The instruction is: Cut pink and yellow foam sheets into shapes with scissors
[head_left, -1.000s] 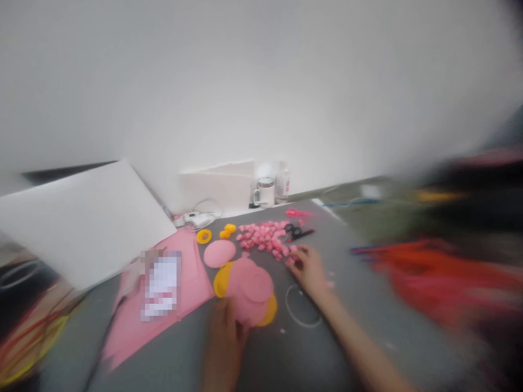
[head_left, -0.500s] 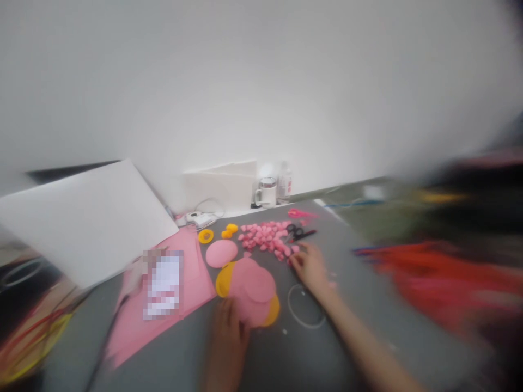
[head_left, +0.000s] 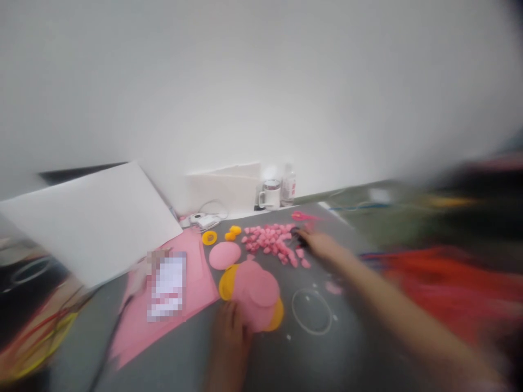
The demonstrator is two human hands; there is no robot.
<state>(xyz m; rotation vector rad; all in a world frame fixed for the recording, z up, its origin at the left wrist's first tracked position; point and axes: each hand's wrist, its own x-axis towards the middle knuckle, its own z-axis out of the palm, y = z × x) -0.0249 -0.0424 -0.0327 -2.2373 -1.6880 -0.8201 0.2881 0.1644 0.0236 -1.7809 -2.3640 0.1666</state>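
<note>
My left hand (head_left: 229, 337) rests on the near edge of a stack of pink and yellow foam circles (head_left: 253, 291) on the grey mat, fingers pressed down on it. My right hand (head_left: 321, 243) is stretched far forward and lies over the black scissors (head_left: 297, 231) beside a heap of small pink foam pieces (head_left: 272, 242). Motion blur smears its fingers, so their grip is unclear. A single pink circle (head_left: 224, 255) lies just behind the stack.
Pink sheets (head_left: 163, 294) lie at the left with a white board (head_left: 85, 218) behind. A yellow ring (head_left: 210, 237), a glue gun (head_left: 202, 220), a white mug (head_left: 272, 195), a bottle (head_left: 289, 188) and pink scissors (head_left: 304, 216) stand farther back. Red and orange stems (head_left: 441, 288) fill the right.
My right hand has moved away from the near side of the pink pieces, forward and right onto the black scissors. My left hand stays on the foam stack.
</note>
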